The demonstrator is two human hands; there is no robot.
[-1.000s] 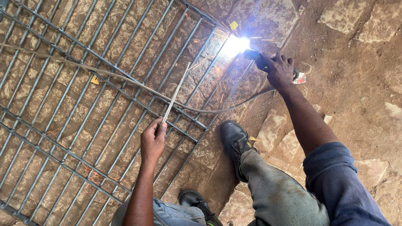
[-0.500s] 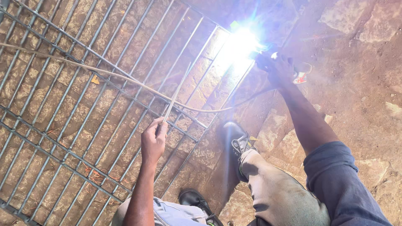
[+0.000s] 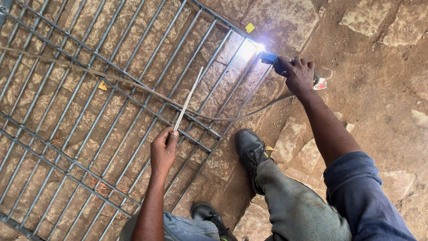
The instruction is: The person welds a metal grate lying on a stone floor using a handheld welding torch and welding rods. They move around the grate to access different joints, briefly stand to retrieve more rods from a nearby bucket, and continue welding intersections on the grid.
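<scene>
Nearby: cable crossing metal grate; black boot beside stone.

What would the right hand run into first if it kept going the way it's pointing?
The right hand points up-left, holding a welding holder. Straight on, it would likely meet the edge bar of the metal grille at the bright arc, though depth is unclear.

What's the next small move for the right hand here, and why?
Probably hold the right hand steady and creep the electrode holder along the joint: the arc is burning at the metal grate edge bar, while the left hand holds a spare rod.
</scene>
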